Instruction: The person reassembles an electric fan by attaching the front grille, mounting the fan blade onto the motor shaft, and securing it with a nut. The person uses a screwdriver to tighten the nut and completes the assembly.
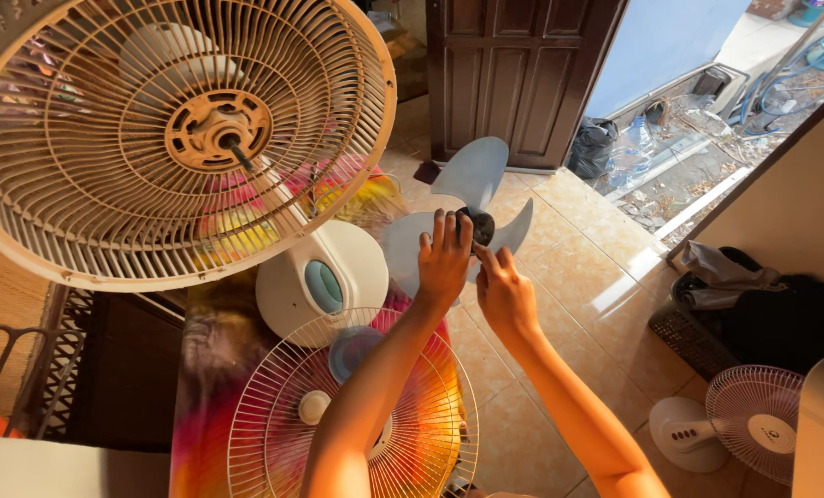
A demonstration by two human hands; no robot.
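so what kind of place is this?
Likely a home fan-repair spot by a doorway: tiled floor, wooden door, a stripped fan guard, both hands on a loose blade, another fan.

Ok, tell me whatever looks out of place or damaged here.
The fan is in pieces: its rear guard tilts with a bare shaft, the front guard lies flat on a tie-dye cloth, and both hands hold the loose blade. No breakage visible.
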